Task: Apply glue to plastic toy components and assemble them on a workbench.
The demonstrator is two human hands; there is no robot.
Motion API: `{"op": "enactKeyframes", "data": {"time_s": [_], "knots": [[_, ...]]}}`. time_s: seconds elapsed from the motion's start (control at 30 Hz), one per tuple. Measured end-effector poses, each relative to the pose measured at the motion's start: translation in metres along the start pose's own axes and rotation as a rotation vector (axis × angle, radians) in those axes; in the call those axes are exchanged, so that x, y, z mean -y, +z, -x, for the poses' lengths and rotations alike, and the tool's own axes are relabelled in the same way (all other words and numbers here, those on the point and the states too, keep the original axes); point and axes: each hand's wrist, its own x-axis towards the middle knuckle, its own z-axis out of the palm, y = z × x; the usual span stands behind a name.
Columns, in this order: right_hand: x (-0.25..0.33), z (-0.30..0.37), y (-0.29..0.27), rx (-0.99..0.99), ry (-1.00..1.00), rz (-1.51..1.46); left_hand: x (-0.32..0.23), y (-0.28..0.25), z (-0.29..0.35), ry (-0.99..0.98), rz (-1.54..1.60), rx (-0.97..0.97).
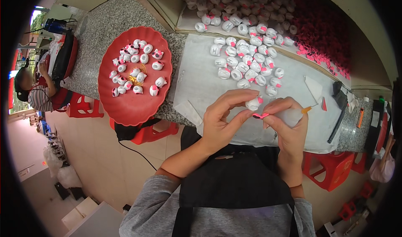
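Observation:
My left hand pinches a small white cat-head figure with a pink bow, between thumb and fingers. Close against it, my right hand grips a small pink and black piece at the fingertips. A translucent squeeze bottle with an amber tip also rests inside my right hand, its tip pointing right. Beyond my hands, several more white heads with pink bows are spread over the white sheet. Whether the pink piece touches the head is too small to tell.
A red scalloped dish holds several white heads on the left. At the back, a bin carries piled white heads and pink pieces. Black strips and an orange pen lie right. Another person sits far left.

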Motion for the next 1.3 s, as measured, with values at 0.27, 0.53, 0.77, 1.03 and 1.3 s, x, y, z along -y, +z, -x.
{"op": "enactKeyframes", "data": {"time_s": [0.27,0.53,0.77,1.03,1.3], "knots": [[-0.004,0.001,-0.003,0.004,0.006,-0.016,-0.005,0.003,0.001,0.092,-0.179,0.035],[-0.011,0.005,0.001,-0.024,-0.031,0.014,-0.006,0.001,0.003,0.096,-0.111,0.025],[-0.009,0.003,-0.002,0.091,-0.062,-0.014,-0.008,0.000,0.003,-0.085,0.235,0.018],[-0.016,0.004,-0.005,0.130,-0.050,-0.071,-0.005,-0.001,0.003,-0.029,0.229,0.099],[-0.018,0.003,-0.011,0.197,-0.059,-0.090,-0.002,-0.002,0.003,0.000,0.215,0.152]]}}
